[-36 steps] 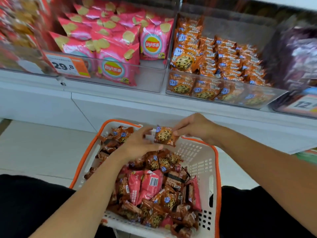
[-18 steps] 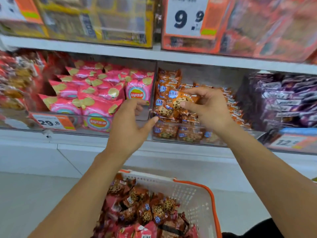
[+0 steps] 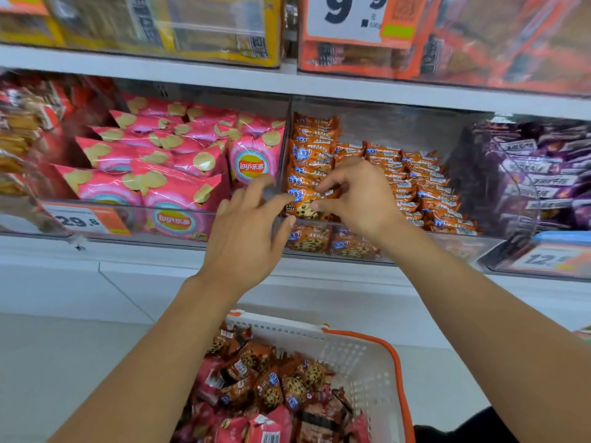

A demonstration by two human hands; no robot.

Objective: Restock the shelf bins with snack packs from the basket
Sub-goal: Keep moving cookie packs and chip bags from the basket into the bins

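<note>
A: Right hand (image 3: 358, 199) in cookie bin (image 3: 367, 251), near its front left corner. Pinching one cookie pack (image 3: 308, 204) between thumb and fingertips. Pack held just above front wall, against the stacked packs behind.

B: Left hand (image 3: 246, 231)?

A: Fingers spread and relaxed, holding nothing. Fingertips touching or almost touching the pack's left end, just in front of the divider between chip bin (image 3: 134, 215) and cookie bin. Exact contact not resolvable.

B: Pack orientation?

A: Long axis roughly left-right, parallel to bin front. Printed face with cookie picture toward camera, blue logo toward upper left. Slightly tilted, left end lower; hard to say more.

B: Step in hand, as judged?

A: Seating the pack on the front row. Recommended: keep face forward, match the rows already standing in the bin, lower behind front wall before letting go. Steady left end with left hand so pack does not topple over the wall. Avoid pushing the back stack out of line.

B: Remaining stock?

A: Basket (image 3: 377, 362) below, near bottom edge of view, holding many more cookie packs mixed with pink packs. Task far from done, by that count.

B: Neighbours?

A: Chips (image 3: 179, 187) in left bin, purple packs (image 3: 527, 177) in right bin. Neither touched.
</note>
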